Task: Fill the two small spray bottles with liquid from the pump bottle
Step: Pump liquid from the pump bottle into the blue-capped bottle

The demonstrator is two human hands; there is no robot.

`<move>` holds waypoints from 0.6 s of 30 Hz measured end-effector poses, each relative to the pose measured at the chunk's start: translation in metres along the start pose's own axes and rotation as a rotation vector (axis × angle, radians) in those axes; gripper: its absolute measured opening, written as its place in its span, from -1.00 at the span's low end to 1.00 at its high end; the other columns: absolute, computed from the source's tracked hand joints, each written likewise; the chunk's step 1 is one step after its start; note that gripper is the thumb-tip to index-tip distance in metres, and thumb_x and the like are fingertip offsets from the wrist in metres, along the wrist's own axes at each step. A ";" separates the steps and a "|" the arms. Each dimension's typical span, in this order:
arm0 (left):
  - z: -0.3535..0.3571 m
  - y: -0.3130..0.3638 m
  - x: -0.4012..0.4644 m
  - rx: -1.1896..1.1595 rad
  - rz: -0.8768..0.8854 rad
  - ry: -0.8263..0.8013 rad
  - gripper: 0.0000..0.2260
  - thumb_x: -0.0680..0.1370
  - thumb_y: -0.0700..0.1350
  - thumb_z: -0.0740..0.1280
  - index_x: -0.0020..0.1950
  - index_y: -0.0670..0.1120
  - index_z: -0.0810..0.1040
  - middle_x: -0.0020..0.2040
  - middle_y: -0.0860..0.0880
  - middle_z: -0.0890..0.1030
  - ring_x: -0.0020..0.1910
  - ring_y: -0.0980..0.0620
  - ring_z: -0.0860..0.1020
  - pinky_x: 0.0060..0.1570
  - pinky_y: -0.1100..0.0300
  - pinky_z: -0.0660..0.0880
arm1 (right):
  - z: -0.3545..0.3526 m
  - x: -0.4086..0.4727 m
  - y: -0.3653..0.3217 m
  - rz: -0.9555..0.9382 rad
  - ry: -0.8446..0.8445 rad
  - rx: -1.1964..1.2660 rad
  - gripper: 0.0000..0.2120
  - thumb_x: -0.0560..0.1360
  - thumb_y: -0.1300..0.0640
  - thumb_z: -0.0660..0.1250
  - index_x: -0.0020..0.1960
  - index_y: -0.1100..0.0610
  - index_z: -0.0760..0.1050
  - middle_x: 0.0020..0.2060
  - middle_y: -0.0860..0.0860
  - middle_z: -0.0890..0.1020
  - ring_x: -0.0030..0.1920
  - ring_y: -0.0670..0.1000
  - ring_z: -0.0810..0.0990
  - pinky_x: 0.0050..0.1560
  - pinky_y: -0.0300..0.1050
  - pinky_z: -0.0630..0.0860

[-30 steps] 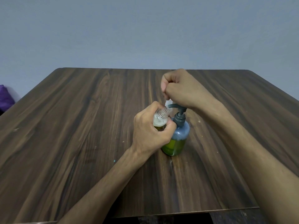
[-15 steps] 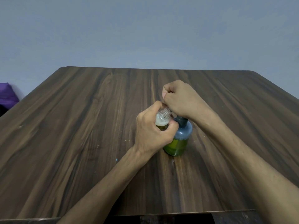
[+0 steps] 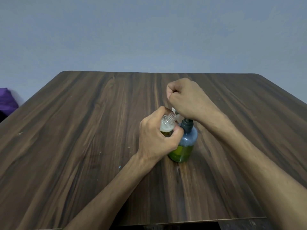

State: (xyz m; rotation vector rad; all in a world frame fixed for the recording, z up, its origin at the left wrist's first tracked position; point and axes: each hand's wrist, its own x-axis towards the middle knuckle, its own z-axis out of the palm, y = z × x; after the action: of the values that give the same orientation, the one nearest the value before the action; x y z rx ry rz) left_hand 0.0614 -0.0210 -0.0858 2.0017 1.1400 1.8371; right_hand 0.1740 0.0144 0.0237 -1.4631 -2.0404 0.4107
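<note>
Left hand [image 3: 157, 138] gripped a spray bottle [image 3: 167, 126], open neck tilted under the spout; right hand [image 3: 186, 98] was clenched in a fist on the pump bottle [image 3: 184, 146] head, mid-worktop [image 3: 83, 146] toward the right edge. Best to pump slow, keep neck tight under spout, stop before foam overflowed

clear spray bottle [image 3: 167, 126] uncapped, beside green pump bottle [image 3: 183, 146]
</note>
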 end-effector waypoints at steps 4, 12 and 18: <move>0.001 0.001 0.001 0.006 -0.002 0.010 -0.84 0.43 -0.14 0.44 -0.16 -0.20 0.52 -0.30 -0.01 0.59 -0.37 0.05 0.55 -0.40 0.01 0.50 | 0.005 -0.004 0.006 0.062 -0.055 0.020 -0.81 0.36 0.28 0.11 -0.41 0.14 0.35 -0.58 -0.10 0.38 -0.41 0.01 0.38 -0.35 0.01 0.39; 0.001 0.002 0.001 -0.001 -0.004 0.017 -0.84 0.43 -0.11 0.42 -0.16 -0.20 0.53 -0.31 0.00 0.58 -0.38 0.04 0.55 -0.41 0.01 0.49 | 0.005 -0.002 0.006 0.062 -0.068 0.026 -0.82 0.37 0.28 0.13 -0.37 0.14 0.39 -0.51 -0.02 0.40 -0.39 0.02 0.40 -0.34 0.01 0.40; 0.001 0.001 0.000 -0.004 0.005 0.008 -0.86 0.43 -0.16 0.44 -0.14 -0.21 0.55 -0.29 -0.01 0.60 -0.37 0.03 0.57 -0.39 -0.01 0.51 | 0.002 0.000 0.004 0.028 -0.018 0.029 -0.86 0.29 0.21 0.07 -0.41 0.10 0.33 -0.53 -0.06 0.34 -0.39 0.02 0.35 -0.34 0.02 0.38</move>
State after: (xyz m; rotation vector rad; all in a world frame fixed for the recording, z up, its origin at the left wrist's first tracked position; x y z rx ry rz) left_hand 0.0623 -0.0212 -0.0849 1.9989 1.1337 1.8498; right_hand 0.1758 0.0158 0.0203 -1.4766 -2.0219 0.4645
